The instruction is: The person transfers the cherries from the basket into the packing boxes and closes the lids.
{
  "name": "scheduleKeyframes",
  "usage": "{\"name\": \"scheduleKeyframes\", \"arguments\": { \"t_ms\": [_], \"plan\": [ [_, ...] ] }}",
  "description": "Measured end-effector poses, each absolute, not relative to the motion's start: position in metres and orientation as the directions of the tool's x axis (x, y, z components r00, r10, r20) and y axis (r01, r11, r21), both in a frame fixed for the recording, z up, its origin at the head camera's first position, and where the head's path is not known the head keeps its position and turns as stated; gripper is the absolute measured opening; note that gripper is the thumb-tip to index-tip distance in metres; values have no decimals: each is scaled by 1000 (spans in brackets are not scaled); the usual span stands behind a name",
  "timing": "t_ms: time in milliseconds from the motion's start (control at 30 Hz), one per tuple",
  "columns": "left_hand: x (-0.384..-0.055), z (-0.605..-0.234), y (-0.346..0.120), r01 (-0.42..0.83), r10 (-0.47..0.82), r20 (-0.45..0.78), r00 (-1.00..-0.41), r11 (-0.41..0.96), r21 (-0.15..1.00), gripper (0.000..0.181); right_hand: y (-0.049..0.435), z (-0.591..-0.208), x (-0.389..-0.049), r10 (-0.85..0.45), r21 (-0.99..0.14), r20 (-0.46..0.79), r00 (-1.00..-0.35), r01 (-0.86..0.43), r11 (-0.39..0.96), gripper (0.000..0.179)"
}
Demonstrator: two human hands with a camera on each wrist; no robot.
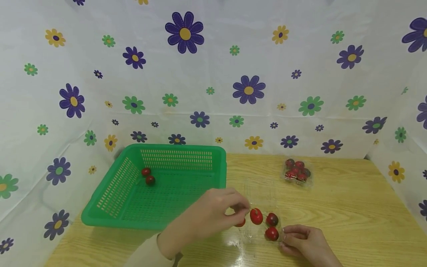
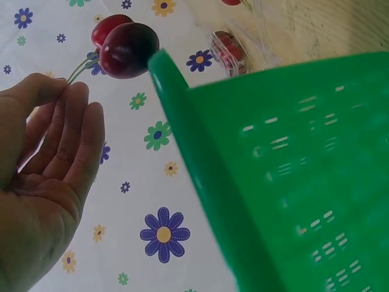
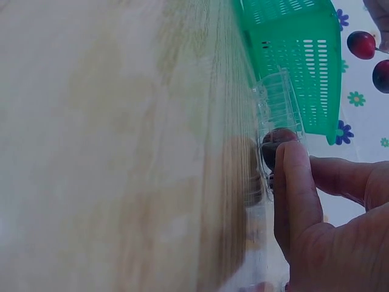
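Observation:
My left hand (image 1: pixel 213 211) pinches the thin green stems of two cherries between thumb and fingertips. The darker cherry (image 2: pixel 129 51) and the redder cherry (image 2: pixel 109 30) dangle beyond the fingertips in the left wrist view. In the head view they hang over a clear plastic box (image 1: pixel 248 237), whose see-through lid stretches away behind it. A dark red cherry (image 1: pixel 271 219) and a brighter cherry (image 1: pixel 271 233) lie inside at the right. With thumb and fingers, my right hand (image 1: pixel 307 243) holds the box's right wall, as the right wrist view also shows.
On the left stands a green slotted basket (image 1: pixel 87 218), with two cherries (image 1: pixel 148 176) by its left wall. A second clear box (image 1: pixel 308 182), filled with several cherries, sits farther back on the wooden table (image 1: pixel 360 207). Flowered cloth (image 1: pixel 213 74) surrounds the table's back and sides.

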State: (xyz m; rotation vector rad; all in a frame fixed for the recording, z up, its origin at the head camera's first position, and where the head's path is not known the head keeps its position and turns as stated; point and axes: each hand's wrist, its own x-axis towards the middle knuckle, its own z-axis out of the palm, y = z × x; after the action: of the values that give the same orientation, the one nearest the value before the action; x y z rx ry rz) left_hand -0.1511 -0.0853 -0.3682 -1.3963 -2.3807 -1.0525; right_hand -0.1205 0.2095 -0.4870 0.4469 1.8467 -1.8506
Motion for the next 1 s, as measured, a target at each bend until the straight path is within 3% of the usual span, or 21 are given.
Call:
{"name": "scheduleKeyframes", "arguments": {
  "t_ms": [167,400,600,1000],
  "plan": [
    [-151,-374,-78,820,699,473,-536,300,488,8,208,-486,-121,-84,-832,-555,-828,555,26,35],
    [-147,-383,-69,762,688,396,-608,365,536,6,208,-486,-121,-88,-831,-556,-827,557,20,37],
    [-145,-388,-62,735,675,374,-636,383,559,6,208,-486,-121,-97,-829,-557,-825,559,12,36],
    [-143,-402,-46,705,656,312,-687,499,504,6,208,-486,-121,-91,-824,-565,-820,566,10,35]
  ]
}}
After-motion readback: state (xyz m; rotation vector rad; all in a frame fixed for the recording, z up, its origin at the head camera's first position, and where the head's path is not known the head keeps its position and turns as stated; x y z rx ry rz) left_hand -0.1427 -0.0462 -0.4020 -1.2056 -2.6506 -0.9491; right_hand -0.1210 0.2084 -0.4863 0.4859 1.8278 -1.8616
